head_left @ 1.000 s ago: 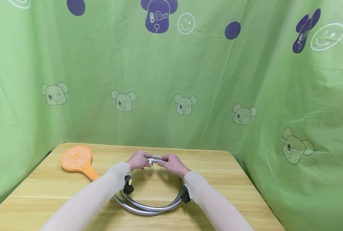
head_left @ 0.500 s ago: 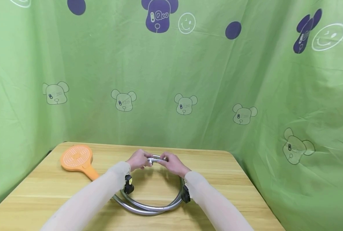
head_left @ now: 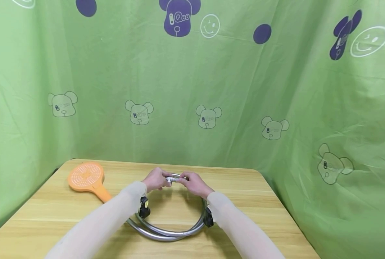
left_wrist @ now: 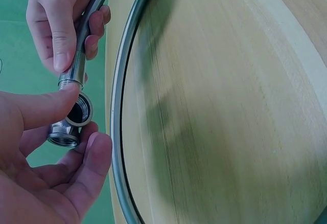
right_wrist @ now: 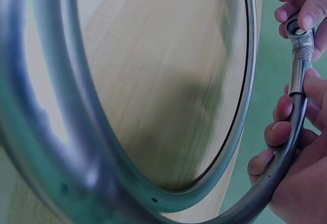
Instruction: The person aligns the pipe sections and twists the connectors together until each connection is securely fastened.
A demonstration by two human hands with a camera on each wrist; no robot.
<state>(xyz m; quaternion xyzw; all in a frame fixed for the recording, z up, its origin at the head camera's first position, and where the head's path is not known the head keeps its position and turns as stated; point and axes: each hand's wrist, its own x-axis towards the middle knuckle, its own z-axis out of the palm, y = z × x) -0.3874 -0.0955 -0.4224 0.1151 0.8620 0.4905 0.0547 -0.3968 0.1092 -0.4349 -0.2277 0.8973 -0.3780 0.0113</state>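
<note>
With thumb and fingers, my left hand [head_left: 154,179] pinches a shiny metal tee fitting [left_wrist: 65,132] whose threaded openings show in the left wrist view. My right hand [head_left: 195,184] grips the end of a silver shower hose [right_wrist: 286,155], its thumb near the metal end sleeve [left_wrist: 73,72]. Sleeve and tee are in line and meet, with a few threads [right_wrist: 302,54] visible between them. Both hands are above the table's far part. The rest of the hose loops back toward the near side, beneath the forearms.
An orange shower head [head_left: 86,177] lies face up at the table's left, its handle end hidden behind the left sleeve. The wooden table [head_left: 250,216] has rounded far corners. A green patterned curtain [head_left: 179,144] hangs close behind and beside it.
Both hands stay in nearly the same place. The right hand's thumb and fingers have shifted slightly on the hose end; hose loop and shower head have not moved.
</note>
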